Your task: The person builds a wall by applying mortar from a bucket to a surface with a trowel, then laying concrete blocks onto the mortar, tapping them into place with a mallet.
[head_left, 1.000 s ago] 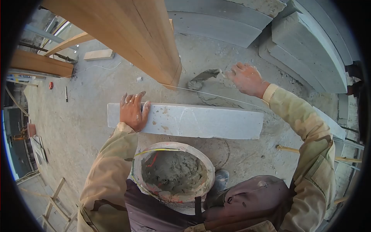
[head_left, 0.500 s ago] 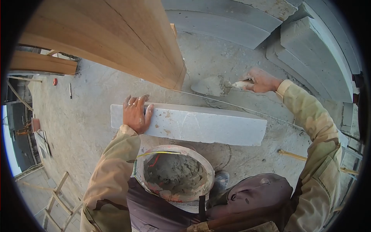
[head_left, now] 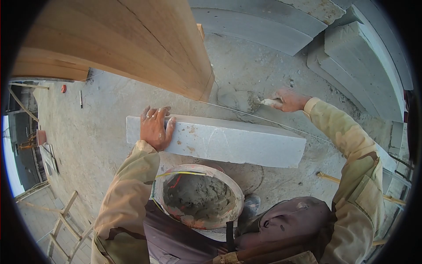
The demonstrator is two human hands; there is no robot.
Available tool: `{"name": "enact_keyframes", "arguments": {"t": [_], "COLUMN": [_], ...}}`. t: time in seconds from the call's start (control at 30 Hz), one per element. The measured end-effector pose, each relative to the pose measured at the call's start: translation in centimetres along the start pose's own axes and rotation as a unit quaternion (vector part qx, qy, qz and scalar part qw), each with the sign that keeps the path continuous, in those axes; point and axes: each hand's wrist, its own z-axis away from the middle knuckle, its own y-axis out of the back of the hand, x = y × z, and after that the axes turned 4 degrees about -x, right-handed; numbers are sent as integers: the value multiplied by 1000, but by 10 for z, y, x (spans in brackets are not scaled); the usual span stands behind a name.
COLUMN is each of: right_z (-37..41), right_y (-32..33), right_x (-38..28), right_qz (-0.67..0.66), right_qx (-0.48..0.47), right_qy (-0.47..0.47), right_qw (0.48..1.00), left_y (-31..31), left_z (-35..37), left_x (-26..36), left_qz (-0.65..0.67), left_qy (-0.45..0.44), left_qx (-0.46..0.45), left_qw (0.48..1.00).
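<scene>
My left hand [head_left: 154, 128] rests on the left end of a long pale block [head_left: 237, 143], its fingers over the far edge and the thumb apart. In my right hand [head_left: 290, 99] is the white handle of a trowel [head_left: 235, 98]. The trowel's blade lies low over the floor beyond the block, near the foot of a wooden post, with grey mortar on it. A taut white string [head_left: 259, 117] runs between the block and the trowel. Nearer to me, a round bucket [head_left: 239, 196] holds wet grey mortar [head_left: 198, 196].
A big wooden post [head_left: 176, 53] rises at the upper left. Large grey blocks [head_left: 360, 66] are stacked at the upper right. On the floor at left lie a marker [head_left: 81, 99] and a red item [head_left: 63, 88]. Wooden sticks [head_left: 66, 220] stand at lower left.
My right hand and the trowel have moved slightly left and closer to the floor. My left hand stays on the block. The view has shifted a little.
</scene>
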Motion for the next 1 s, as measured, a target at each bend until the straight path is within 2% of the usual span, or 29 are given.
{"name": "enact_keyframes", "arguments": {"t": [0.03, 0.1, 0.2, 0.33, 0.43, 0.5, 0.53, 0.6, 0.63, 0.7, 0.73, 0.8, 0.83, 0.9, 0.93, 1.0], "right_z": [-3, -6, 2, 28, 48, 56, 50, 25, 10, -14, -16, -16, -15, -15, -14, -10], "right_y": [8, 25, 28, 22, 34, 34, 40, 50, 50, 50, 34, -1, -2, 10, 19, 28], "right_x": [-13, -36, -44, -19, -9, -1, -13, -38, -45, -51, -39, -26, -27, -34, -39, -47], "right_qz": [0, -44, -60, -46, -51, -71, -72, -160, -161, -188, -191, -50, -51, -63, -60, -56], "right_qx": [-1, -158, -172, -154, -181, -121, -124, -89, -87, -141, -141, -7, -12, -84, -81, -139], "right_qy": [0, -64, -80, -61, -105, -102, -103, -237, -236, -272, -271, -71, -73, -9, -9, -83], "right_qw": [1000, 984, 980, 985, 977, 985, 984, 954, 955, 933, 933, 996, 996, 994, 995, 985], "left_y": [0, -1, -1, 1, -2, -2, -1, -2, -2, -5, -5, -3, -3, -4, -3, -2], "left_z": [0, 1, -1, 0, -1, 0, 0, 0, 0, 0, 1, 1, 0, 1, 0, 0], "left_x": [0, 0, 0, 2, 0, -1, 1, 1, 0, -2, -2, -2, 0, 0, -1, 0], "left_qz": [-4, -4, -8, -6, -17, -7, 1, -10, -21, -24, -23, -13, -1, -4, -11, -19], "left_qy": [-2, -3, -6, -4, -9, -8, -10, -12, -12, -15, -15, -13, -13, -13, -12, -14], "left_qx": [1, 5, 11, 2, 15, 15, 17, 16, 14, 20, 23, 21, 24, 22, 20, 25], "left_qw": [1000, 1000, 1000, 1000, 1000, 1000, 1000, 1000, 1000, 999, 999, 1000, 1000, 1000, 1000, 999]}}
